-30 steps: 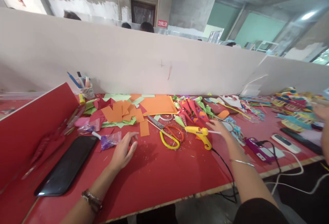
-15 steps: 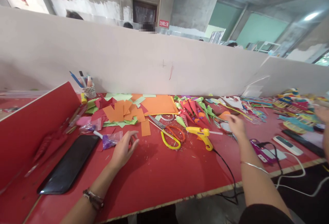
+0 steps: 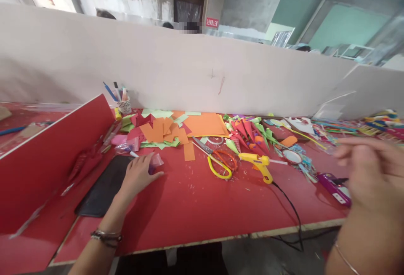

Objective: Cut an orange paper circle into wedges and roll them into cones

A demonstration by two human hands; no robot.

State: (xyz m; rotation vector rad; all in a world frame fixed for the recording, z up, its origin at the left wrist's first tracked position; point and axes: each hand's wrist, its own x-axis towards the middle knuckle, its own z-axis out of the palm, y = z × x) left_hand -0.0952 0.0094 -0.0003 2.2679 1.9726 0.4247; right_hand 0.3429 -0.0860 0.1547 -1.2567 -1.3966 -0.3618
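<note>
My left hand [image 3: 137, 176] is open with the fingers spread, over a small clear packet with purple contents [image 3: 155, 162]. The hand partly hides that packet and the right edge of a black phone [image 3: 102, 186]. My right hand [image 3: 370, 165] is raised close to the camera at the right, blurred, with fingers pointing left. Whether it holds anything cannot be made out. Left of it lie a purple power strip [image 3: 333, 188] and a yellow glue gun [image 3: 257, 163] with a clear glue stick. Scissors [image 3: 219, 159] with red and yellow handles rest mid-table.
Orange paper pieces [image 3: 160, 131] lie by orange sheets [image 3: 206, 125] at the back. Beside them is a pile of red and green paper cones [image 3: 244, 129]. A pen cup [image 3: 123, 105] stands near a red divider [image 3: 57, 153]. A black cord [image 3: 295, 212] hangs over the edge.
My right hand has left the orange piece by the pile and come up nearer the camera. My left hand has shifted onto the purple packet and phone edge. The view has turned left.
</note>
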